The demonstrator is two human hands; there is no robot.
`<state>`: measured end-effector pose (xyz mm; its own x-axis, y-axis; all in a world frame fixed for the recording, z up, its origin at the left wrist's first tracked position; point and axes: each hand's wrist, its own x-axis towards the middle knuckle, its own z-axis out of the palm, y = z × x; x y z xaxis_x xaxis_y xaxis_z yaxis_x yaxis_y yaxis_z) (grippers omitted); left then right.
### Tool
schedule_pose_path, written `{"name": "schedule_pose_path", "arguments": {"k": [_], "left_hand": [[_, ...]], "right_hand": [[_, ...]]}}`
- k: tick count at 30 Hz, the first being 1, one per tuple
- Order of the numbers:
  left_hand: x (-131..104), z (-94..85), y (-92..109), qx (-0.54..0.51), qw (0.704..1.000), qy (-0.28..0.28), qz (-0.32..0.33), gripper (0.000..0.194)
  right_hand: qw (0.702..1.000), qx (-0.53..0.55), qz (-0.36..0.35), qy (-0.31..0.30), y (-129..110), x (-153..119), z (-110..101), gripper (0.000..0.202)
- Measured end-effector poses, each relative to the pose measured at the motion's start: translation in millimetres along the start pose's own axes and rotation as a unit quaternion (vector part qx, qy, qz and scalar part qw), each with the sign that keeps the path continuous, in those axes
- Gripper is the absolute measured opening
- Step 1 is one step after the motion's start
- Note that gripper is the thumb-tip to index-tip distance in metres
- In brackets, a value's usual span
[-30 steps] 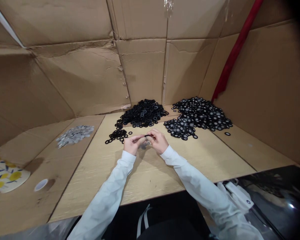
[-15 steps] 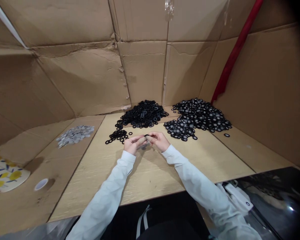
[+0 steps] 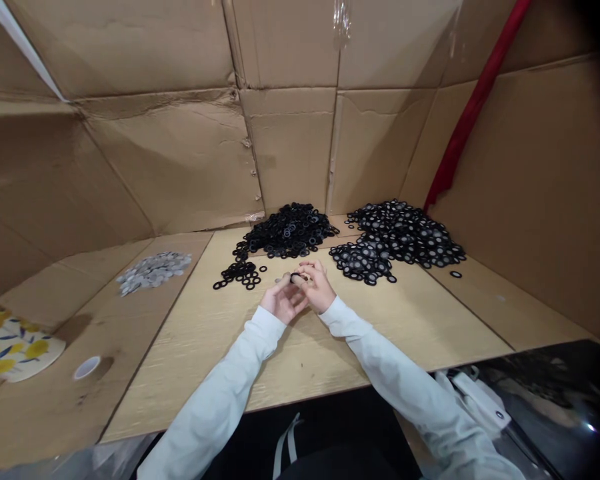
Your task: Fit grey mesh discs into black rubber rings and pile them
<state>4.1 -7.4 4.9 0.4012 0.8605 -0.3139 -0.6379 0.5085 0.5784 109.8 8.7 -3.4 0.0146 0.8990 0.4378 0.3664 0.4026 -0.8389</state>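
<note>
The ring [image 3: 295,277], black, is the centre of the dial for all directions below; it sits above the desk [image 3: 380,340], between the two hands. The right hand [image 3: 319,287] approaches it from 4 o'clock; its grip pinches the ring between thumb and fingers. The left hand [image 3: 281,303] lies at 7 o'clock, palm partly turned up, a fingertip at the ring's edge and the lower fingers loosely curled. Whether the left grip also pinches the ring cannot be told.

Stock is laid out as follows. Loose rings [image 3: 293,230], black, form a heap at 12 o'clock; a small cluster [image 3: 241,273] of the same rings lies at 9 o'clock, near the hands. Filled rings [image 3: 405,233], black with pale centres, form a broad heap at 2 o'clock; a single piece [image 3: 456,274] lies apart at 3 o'clock. Pale discs [image 3: 154,272] are heaped at 9 o'clock, beyond the cluster. A white cap [image 3: 87,368] lies at 8 o'clock. Cardboard [image 3: 290,147] stands behind the heaps.
</note>
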Motion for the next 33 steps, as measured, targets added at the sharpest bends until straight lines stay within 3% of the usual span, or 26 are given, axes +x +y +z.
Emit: {"name": "schedule_pose_path", "arguments": {"k": [8, 13, 16, 19, 22, 24, 26, 29, 33], "left_hand": [[-0.1, 0.1, 2.1, 0.053, 0.996, 0.065, -0.001, 0.012], [2.4, -2.8, 2.8, 0.07, 0.995, 0.076, -0.003, 0.01], [2.6, -3.5, 2.9, 0.087, 0.993, 0.082, -0.005, 0.016], [2.3, -2.8, 2.9, 0.102, 0.992, 0.077, 0.002, 0.027], [3.1, -3.3, 3.2, 0.135, 0.979, 0.093, 0.118, 0.027], [4.2, -4.8, 4.3, 0.191, 0.948, 0.098, 0.235, 0.031], [5.0, -6.8, 6.1, 0.26, 0.91, 0.099, 0.307, 0.034], [4.8, -8.9, 9.3, 0.329, 0.879, 0.096, 0.33, 0.029], [1.6, -8.2, 11.8, 0.355, 0.875, 0.089, 0.317, 0.029]], "right_hand": [[0.98, -0.172, -0.1, -0.029, -7.0, -4.3, -10.3, 0.012], [0.957, -0.244, -0.152, -0.027, -6.4, -5.6, -10.7, 0.018], [0.953, -0.251, -0.165, -0.028, -6.2, -5.2, -10.7, 0.017], [0.972, -0.197, -0.128, -0.024, -3.4, -1.4, -10.6, 0.01], [0.99, -0.123, -0.064, -0.013, 2.5, 4.3, -10.1, 0.007], [0.994, -0.098, -0.044, -0.009, 6.3, 6.9, -9.7, 0.005], [0.995, -0.093, -0.041, -0.007, 8.3, 7.7, -9.5, 0.004], [0.995, -0.092, -0.047, -0.013, 7.8, 6.7, -9.8, 0.002], [0.993, -0.094, -0.062, -0.024, 4.6, 4.7, -11.3, 0.004]]}}
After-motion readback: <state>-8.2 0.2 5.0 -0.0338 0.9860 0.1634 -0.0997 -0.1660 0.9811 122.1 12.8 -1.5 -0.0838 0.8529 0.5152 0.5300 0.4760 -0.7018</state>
